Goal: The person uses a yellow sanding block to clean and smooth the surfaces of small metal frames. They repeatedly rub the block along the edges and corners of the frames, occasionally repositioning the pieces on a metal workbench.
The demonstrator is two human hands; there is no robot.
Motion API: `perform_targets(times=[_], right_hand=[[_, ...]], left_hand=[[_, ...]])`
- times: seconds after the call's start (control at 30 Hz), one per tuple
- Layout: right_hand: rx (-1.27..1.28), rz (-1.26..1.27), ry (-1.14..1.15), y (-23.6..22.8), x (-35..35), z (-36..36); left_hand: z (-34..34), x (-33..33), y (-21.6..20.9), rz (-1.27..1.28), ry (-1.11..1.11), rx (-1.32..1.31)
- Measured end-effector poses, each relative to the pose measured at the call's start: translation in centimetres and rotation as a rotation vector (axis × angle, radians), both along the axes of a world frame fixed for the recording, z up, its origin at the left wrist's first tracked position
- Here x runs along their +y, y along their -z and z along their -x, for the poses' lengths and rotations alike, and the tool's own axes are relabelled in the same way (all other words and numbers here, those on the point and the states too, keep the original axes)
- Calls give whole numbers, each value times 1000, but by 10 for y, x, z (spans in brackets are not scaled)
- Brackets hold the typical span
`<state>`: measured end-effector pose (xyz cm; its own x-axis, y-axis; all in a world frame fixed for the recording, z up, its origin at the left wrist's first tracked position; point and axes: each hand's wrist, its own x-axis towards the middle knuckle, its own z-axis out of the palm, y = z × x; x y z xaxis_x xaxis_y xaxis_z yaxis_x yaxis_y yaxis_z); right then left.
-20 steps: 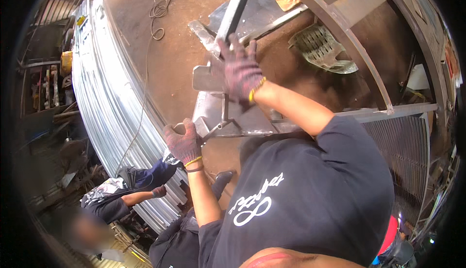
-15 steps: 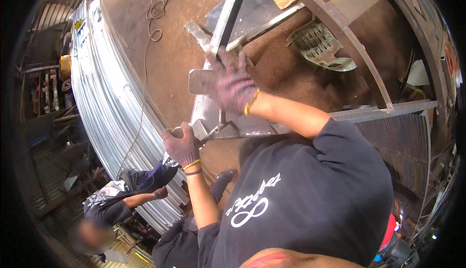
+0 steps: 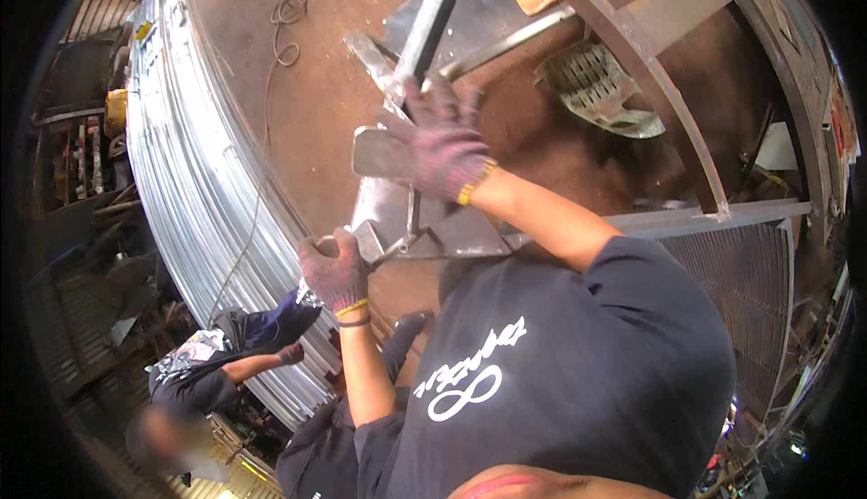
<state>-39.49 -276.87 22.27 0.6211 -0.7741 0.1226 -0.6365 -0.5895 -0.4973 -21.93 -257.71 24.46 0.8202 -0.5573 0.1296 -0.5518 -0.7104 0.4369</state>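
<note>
Brown floor (image 3: 321, 111); right hand (image 3: 449, 149) splayed by metal plate (image 3: 377, 153); left hand (image 3: 334, 271) curled, hold unclear

Long stacked metal bars (image 3: 194, 183), a curved metal frame (image 3: 655, 65) and a ribbed panel (image 3: 736, 300) show a metal workshop.

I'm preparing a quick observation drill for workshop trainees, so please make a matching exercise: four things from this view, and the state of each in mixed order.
1. reddish-gloved left hand
2. reddish-gloved right hand
3. long silver metal bars
4. thin dark cable

A. lying side by side
B. curled
C. looped on the brown floor
D. fingers spread

Pairs: 1-B, 2-D, 3-A, 4-C
</note>
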Motion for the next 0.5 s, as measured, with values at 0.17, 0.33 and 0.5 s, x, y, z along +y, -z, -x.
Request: perform_targets(times=[0.17,0.33,0.5], right_hand=[[-183,144,-228,12,26,-26],[8,181,-8,14,-5,-14],[-45,69,-192,12,11,-13]], left_hand=[[-3,1,0,0,35,-24],[-7,8,8,18,60,-44],[-7,8,4,21,46,-48]])
